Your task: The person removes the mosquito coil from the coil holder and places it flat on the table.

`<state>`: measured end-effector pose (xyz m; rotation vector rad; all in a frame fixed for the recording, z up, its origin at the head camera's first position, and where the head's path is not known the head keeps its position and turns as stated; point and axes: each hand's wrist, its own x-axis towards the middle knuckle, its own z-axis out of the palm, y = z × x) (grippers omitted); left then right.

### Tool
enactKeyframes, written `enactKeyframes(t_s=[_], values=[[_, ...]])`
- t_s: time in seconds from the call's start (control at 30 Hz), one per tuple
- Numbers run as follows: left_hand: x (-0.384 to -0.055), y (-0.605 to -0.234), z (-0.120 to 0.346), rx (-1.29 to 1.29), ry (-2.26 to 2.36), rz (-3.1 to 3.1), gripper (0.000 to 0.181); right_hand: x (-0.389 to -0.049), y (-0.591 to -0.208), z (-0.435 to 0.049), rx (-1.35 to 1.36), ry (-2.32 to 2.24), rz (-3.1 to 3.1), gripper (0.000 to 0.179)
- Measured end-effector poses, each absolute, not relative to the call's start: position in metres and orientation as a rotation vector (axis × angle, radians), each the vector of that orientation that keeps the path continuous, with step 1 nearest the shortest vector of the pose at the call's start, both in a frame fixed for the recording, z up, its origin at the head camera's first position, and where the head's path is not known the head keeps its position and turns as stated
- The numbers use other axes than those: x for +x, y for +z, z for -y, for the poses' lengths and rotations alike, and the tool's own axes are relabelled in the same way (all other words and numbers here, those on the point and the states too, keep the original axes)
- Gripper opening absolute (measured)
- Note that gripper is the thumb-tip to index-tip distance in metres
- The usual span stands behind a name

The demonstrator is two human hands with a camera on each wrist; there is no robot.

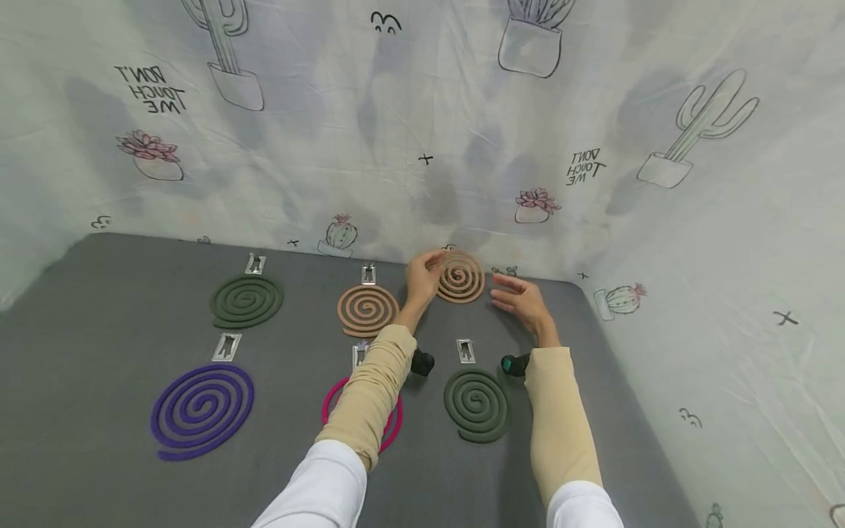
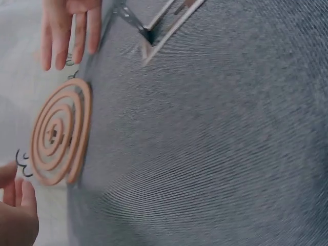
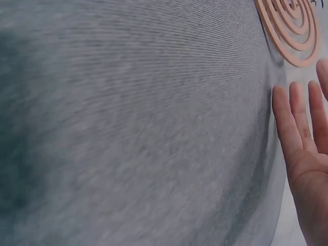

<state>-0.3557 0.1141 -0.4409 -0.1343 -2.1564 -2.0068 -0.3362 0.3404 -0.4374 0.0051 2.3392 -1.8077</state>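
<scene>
A tan mosquito coil (image 1: 460,277) stands out at the table's far edge, between the two hands. My left hand (image 1: 424,282) is at its left side, fingertips right by the outer ring. In the left wrist view the left hand (image 2: 18,212) has loosely bent fingers, with a small gap to the coil (image 2: 61,133). On the coil's other side is my right hand (image 1: 521,299), fingers extended and apart from it. The right wrist view shows that hand (image 3: 310,154) with spread, straight fingers below the coil (image 3: 294,31).
Other coils lie on the grey table (image 1: 297,484): green (image 1: 247,301), tan (image 1: 367,311), purple (image 1: 203,412), green (image 1: 477,405), and pink (image 1: 396,425) partly under the left arm. Small metal stands (image 1: 465,351) lie above them. A patterned cloth (image 1: 422,110) hangs behind.
</scene>
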Motion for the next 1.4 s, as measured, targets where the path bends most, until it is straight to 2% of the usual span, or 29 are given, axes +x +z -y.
enactKeyframes(t_s=[0.17, 0.5, 0.67, 1.17, 1.4], values=[[-0.357, -0.447, -0.118, 0.056, -1.987, 2.226, 0.036, -0.344, -0.434, -0.336, 0.031, -1.777, -2.328, 0.056], [-0.360, -0.456, -0.122, 0.129, -1.982, 2.305, 0.038, -0.356, -0.441, -0.330, 0.103, -1.800, -2.336, 0.052], [-0.361, -0.455, -0.122, 0.123, -1.952, 2.307, 0.037, -0.358, -0.442, -0.326, 0.057, -1.849, -2.312, 0.049], [-0.354, -0.437, -0.115, 0.113, -1.987, 2.359, 0.037, -0.353, -0.436, -0.322, -0.008, -1.802, -2.361, 0.067], [-0.354, -0.434, -0.110, 0.114, -1.982, 2.385, 0.040, -0.353, -0.434, -0.322, -0.057, -1.770, -2.349, 0.069]])
